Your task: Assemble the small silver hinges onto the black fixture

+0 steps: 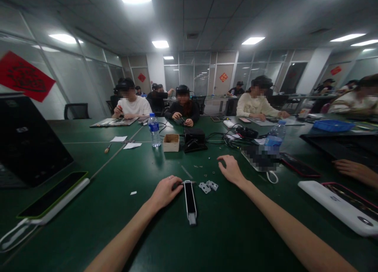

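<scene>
My left hand (pixel 165 192) rests on the green table, thumb and forefinger slightly apart. Its fingertips are at the upper left end of a narrow black device with a white frame (pixel 190 201). This device lies flat, its grey end toward me, with a thin short rod across its far end. Whether the fingertips press on it is hard to see. My right hand (pixel 231 169) is over the table farther right, empty, fingers bent and thumb apart. Between the hands lie small grey plates with holes (pixel 208 186). Tiny loose parts (pixel 206 175) are scattered beyond them.
A water bottle (pixel 154 131), a small cardboard box (pixel 171 142) and a black stand (pixel 195 139) are ahead. At left are a dark HP panel (pixel 29 142) and a green-edged phone (pixel 54 194). A white case (pixel 336 207) and another person's hand (pixel 356 171) are at right.
</scene>
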A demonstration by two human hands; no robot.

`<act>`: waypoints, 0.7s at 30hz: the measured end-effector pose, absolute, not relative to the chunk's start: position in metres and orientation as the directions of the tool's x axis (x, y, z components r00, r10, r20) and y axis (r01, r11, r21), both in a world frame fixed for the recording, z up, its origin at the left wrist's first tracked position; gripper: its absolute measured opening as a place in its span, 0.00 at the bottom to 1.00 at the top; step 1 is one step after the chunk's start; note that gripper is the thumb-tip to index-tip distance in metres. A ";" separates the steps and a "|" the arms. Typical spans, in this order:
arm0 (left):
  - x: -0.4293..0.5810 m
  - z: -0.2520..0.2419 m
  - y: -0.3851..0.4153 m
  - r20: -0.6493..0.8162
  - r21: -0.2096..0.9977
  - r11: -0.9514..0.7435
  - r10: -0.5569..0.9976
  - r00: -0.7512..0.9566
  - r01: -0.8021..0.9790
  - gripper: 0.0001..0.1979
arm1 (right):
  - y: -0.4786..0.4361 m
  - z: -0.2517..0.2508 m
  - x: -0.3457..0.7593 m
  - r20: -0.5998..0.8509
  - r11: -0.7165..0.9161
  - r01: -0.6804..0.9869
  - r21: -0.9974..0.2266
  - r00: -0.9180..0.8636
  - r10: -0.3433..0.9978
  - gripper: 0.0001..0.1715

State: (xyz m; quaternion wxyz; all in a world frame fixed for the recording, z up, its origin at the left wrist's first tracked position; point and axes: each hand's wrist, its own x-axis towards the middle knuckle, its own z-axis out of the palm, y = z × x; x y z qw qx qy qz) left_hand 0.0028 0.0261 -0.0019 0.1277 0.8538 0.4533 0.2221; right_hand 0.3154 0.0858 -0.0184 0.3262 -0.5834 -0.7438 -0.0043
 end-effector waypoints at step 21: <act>0.004 -0.001 0.025 0.264 0.414 -0.557 0.830 0.490 0.720 0.10 | 0.025 0.001 0.233 0.363 0.632 0.690 -0.353 -0.521 0.772 0.09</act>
